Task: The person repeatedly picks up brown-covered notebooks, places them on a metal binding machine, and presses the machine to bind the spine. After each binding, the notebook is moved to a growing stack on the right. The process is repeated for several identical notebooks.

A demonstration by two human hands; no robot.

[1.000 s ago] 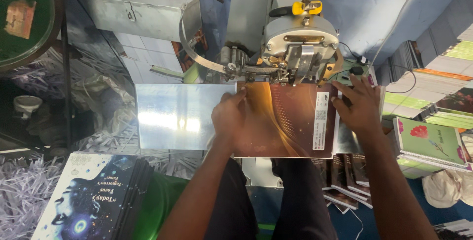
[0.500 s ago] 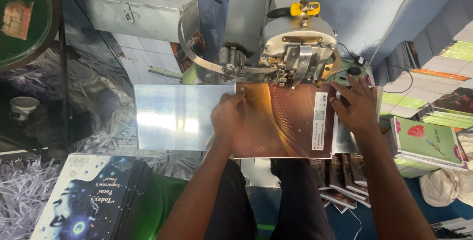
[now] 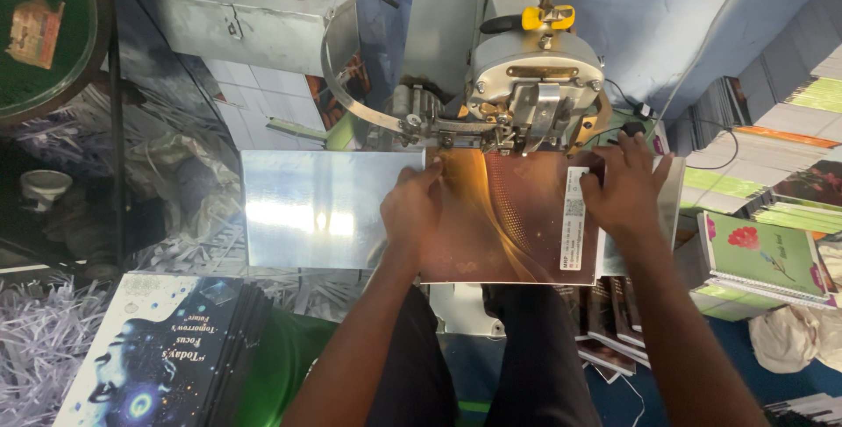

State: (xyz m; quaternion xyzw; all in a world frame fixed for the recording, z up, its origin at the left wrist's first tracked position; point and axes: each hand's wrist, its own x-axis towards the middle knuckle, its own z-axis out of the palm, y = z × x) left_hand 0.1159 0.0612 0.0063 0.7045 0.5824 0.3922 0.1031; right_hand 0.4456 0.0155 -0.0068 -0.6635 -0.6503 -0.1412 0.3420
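Near stack: a pile of dark blue glossy books (image 3: pixel 167 357) is lying at lower left, beside shredded paper.
Left hand (image 3: pixel 412 212): lying flat, fingers loosely spread, pressing on the brown-and-orange glossy book cover (image 3: pixel 509 217).
Right hand (image 3: pixel 624 190): lying open over the cover's right edge, gripping nothing.
Cover: resting on the shiny metal worktop (image 3: pixel 316 208), its far edge sitting under the grey metal stitching machine (image 3: pixel 531 76).
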